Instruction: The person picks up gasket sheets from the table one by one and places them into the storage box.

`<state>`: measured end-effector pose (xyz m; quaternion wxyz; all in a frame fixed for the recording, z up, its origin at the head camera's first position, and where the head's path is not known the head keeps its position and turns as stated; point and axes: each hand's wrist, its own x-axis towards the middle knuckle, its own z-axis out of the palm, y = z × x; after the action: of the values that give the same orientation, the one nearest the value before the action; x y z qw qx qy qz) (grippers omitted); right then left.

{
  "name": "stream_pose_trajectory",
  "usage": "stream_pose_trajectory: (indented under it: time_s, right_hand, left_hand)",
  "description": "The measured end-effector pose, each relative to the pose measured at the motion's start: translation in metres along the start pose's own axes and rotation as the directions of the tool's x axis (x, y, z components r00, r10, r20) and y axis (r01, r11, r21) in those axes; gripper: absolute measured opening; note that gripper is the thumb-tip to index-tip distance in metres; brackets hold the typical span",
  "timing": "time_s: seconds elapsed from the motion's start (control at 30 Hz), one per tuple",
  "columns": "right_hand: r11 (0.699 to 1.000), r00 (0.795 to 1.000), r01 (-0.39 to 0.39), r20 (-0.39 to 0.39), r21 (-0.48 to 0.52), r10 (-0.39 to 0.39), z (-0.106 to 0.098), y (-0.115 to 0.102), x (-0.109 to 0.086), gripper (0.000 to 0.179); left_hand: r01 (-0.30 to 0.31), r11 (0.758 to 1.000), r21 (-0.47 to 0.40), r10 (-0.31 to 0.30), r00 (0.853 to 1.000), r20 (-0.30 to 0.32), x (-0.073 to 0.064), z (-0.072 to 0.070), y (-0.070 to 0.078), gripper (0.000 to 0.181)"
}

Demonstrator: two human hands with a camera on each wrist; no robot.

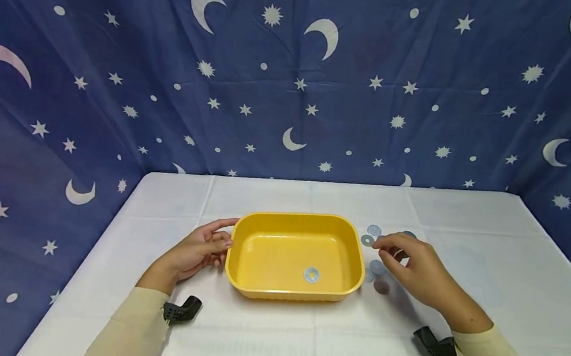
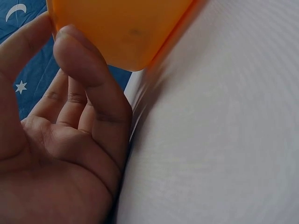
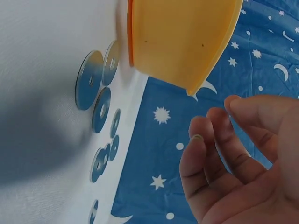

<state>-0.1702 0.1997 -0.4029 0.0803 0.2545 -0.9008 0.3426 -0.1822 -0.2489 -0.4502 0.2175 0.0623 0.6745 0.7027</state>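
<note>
A yellow plastic tray (image 1: 272, 258) with rounded corners stands upright on the white table. One flat metal washer (image 1: 307, 277) lies on its floor, towards the front right. My left hand (image 1: 198, 251) is at the tray's left end, index finger and thumb against the outer wall; the other fingers are loosely bent. To the right of the tray, my right hand (image 1: 419, 267) hovers over several loose washers (image 3: 88, 86), its fingers loosely bent and nothing visible between them. In the head view this hand covers part of the washers.
The table carries a white cloth (image 1: 257, 343). A blue curtain (image 1: 254, 82) with moons and stars hangs behind it and at both sides. Black wrist mounts (image 1: 181, 310) sit at both sleeves.
</note>
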Motion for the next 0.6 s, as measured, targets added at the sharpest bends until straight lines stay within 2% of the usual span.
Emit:
stream_pose_trajectory:
  time_s: [0.3, 0.6]
  right_hand:
    - [0.994, 0.99, -0.105, 0.093, 0.002, 0.104, -0.003, 0.007, -0.001, 0.017]
    - [0.982, 0.963, -0.186, 0.198, -0.01, 0.185, -0.005, 0.014, -0.002, 0.006]
  left_hand:
    - [-0.007, 1.0, -0.013, 0.007, 1.0, 0.003, 0.0, -0.002, 0.0, 0.065]
    - [0.001, 1.0, -0.01, -0.001, 1.0, -0.006, -0.001, 0.0, 0.001, 0.064]
